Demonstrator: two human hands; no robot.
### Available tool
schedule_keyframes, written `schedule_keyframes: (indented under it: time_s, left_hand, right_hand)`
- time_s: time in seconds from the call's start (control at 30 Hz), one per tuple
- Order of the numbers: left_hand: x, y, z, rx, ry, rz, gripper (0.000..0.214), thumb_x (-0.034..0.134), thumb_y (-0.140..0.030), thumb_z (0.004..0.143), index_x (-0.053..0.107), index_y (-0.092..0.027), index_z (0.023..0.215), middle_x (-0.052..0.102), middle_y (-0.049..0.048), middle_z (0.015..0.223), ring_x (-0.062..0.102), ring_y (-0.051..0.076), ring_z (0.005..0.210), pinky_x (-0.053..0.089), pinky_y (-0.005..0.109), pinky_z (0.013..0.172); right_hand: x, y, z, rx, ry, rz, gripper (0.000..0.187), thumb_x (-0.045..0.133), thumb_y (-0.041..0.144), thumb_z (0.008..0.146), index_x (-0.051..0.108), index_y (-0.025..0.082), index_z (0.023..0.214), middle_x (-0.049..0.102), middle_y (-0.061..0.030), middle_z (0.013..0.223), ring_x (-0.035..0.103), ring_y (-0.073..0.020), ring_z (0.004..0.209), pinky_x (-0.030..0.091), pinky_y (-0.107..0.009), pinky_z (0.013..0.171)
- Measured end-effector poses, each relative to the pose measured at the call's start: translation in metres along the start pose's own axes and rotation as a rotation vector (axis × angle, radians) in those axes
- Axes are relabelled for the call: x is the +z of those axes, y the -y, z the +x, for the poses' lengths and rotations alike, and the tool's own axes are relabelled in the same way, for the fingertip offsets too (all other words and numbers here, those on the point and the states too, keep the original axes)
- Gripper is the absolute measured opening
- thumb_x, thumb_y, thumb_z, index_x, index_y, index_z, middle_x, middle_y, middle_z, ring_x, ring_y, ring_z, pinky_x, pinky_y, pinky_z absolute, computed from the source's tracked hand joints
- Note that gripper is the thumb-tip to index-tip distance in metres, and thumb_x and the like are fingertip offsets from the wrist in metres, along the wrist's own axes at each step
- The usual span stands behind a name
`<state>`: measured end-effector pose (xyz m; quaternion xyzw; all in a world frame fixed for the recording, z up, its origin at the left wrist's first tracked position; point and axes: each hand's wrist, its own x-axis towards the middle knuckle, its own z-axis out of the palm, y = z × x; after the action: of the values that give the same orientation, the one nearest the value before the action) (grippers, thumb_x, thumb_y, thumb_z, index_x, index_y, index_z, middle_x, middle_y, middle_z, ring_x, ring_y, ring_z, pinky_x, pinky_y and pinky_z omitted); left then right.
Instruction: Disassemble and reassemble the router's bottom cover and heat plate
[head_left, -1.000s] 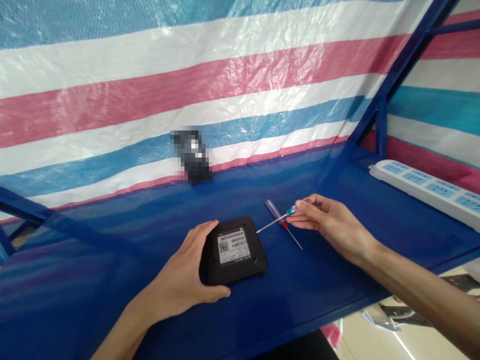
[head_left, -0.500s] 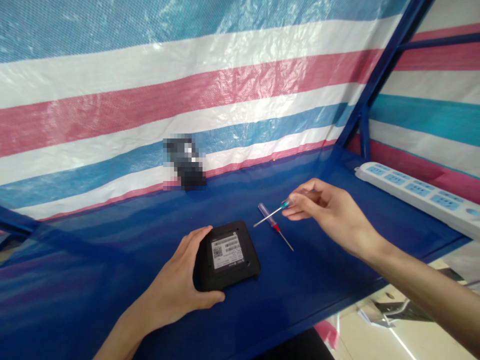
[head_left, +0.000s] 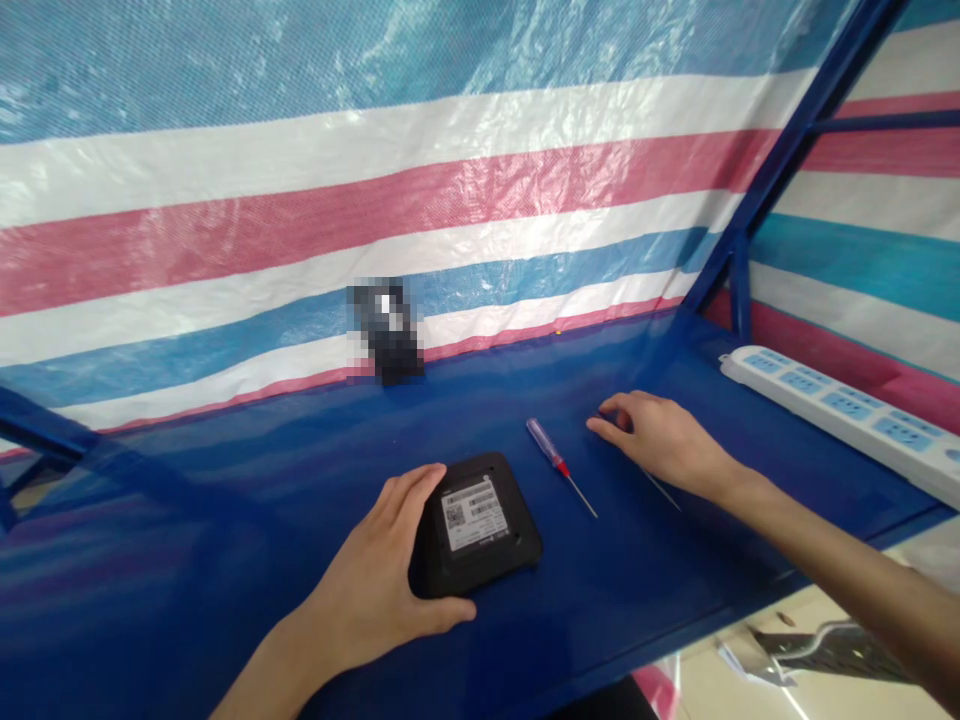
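My left hand [head_left: 375, 570] grips a flat black box [head_left: 517, 530] by its left side, fingers over the far edge and thumb along the near edge. A white printed label [head_left: 474, 515] with a QR code faces up on it. To the box's right lies a screwdriver with a clear purplish handle and red collar [head_left: 551, 450]. My right hand [head_left: 664, 440] is low over the table with curled fingers around a second screwdriver. Only its thin shaft [head_left: 664, 491] shows, pointing toward the lower right; its handle is hidden under the hand.
A white power strip [head_left: 840, 405] runs along the right side of the blue table [head_left: 300, 480]. At the back, a pixelated dark object [head_left: 390, 335] leans against the striped plastic sheet [head_left: 525, 190]. A blue metal post [head_left: 795, 150] rises at the right rear corner.
My right hand has moved right and down to the table with its screwdriver, whose tip has swung from pointing left to pointing lower right. My left hand stays on the box.
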<state>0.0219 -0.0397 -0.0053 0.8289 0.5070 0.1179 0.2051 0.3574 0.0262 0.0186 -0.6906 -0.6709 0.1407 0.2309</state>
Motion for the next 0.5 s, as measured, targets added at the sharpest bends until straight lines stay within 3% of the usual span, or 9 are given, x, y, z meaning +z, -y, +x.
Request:
schedule_keyframes:
  time_s: [0.1, 0.17, 0.27, 0.37, 0.43, 0.5]
  left_hand:
    - [-0.001, -0.005, 0.001, -0.017, 0.025, 0.017, 0.104, 0.086, -0.038, 0.065, 0.029, -0.017, 0.149, 0.043, 0.0211, 0.151, 0.042, 0.041, 0.14, 0.039, 0.061, 0.115]
    - [0.0, -0.005, 0.002, -0.016, 0.027, 0.022, 0.107, 0.088, -0.039, 0.063, 0.029, -0.016, 0.149, 0.043, 0.0216, 0.152, 0.041, 0.041, 0.141, 0.038, 0.061, 0.116]
    - [0.001, -0.004, 0.002, -0.021, 0.03, 0.021, 0.11, 0.089, -0.042, 0.062, 0.027, -0.016, 0.151, 0.042, 0.0212, 0.153, 0.04, 0.04, 0.142, 0.039, 0.06, 0.116]
    - [0.001, -0.006, 0.001, -0.028, 0.054, 0.011, 0.113, 0.089, -0.043, 0.061, 0.027, -0.016, 0.152, 0.041, 0.0215, 0.154, 0.04, 0.04, 0.142, 0.039, 0.059, 0.116]
    - [0.001, -0.008, 0.001, -0.027, 0.075, 0.002, 0.112, 0.089, -0.043, 0.061, 0.029, -0.014, 0.151, 0.041, 0.0221, 0.154, 0.04, 0.04, 0.142, 0.039, 0.058, 0.116]
    - [0.0, -0.009, 0.001, -0.023, 0.087, -0.004, 0.111, 0.088, -0.043, 0.061, 0.03, -0.013, 0.151, 0.041, 0.0223, 0.154, 0.04, 0.04, 0.142, 0.038, 0.058, 0.117]
  right_hand:
    - [0.014, 0.027, -0.003, -0.09, 0.01, -0.106, 0.023, 0.061, 0.033, 0.088, 0.071, 0.015, 0.099, 0.069, -0.0181, 0.109, 0.069, -0.0318, 0.096, 0.052, -0.042, 0.087]
    - [0.023, 0.044, -0.005, -0.148, 0.072, -0.121, 0.021, 0.066, 0.036, 0.087, 0.07, 0.017, 0.096, 0.07, -0.0147, 0.101, 0.07, -0.0316, 0.097, 0.052, -0.04, 0.086]
    - [0.034, 0.061, -0.002, -0.182, 0.138, -0.094, 0.008, 0.073, 0.023, 0.079, 0.067, 0.019, 0.077, 0.071, -0.0097, 0.079, 0.072, -0.0288, 0.083, 0.053, -0.036, 0.077]
    - [0.036, 0.067, 0.007, -0.196, 0.139, 0.016, 0.012, 0.07, 0.02, 0.079, 0.062, 0.021, 0.07, 0.069, -0.0046, 0.067, 0.071, -0.0232, 0.066, 0.053, -0.032, 0.067]
    - [0.036, 0.068, 0.012, -0.21, 0.095, 0.118, 0.011, 0.063, 0.029, 0.088, 0.063, 0.021, 0.081, 0.072, -0.0034, 0.074, 0.071, -0.02, 0.068, 0.054, -0.03, 0.067]
    - [0.038, 0.07, 0.012, -0.232, -0.007, 0.276, 0.021, 0.054, 0.038, 0.095, 0.061, 0.02, 0.103, 0.072, -0.0029, 0.084, 0.072, -0.0172, 0.074, 0.056, -0.028, 0.071]
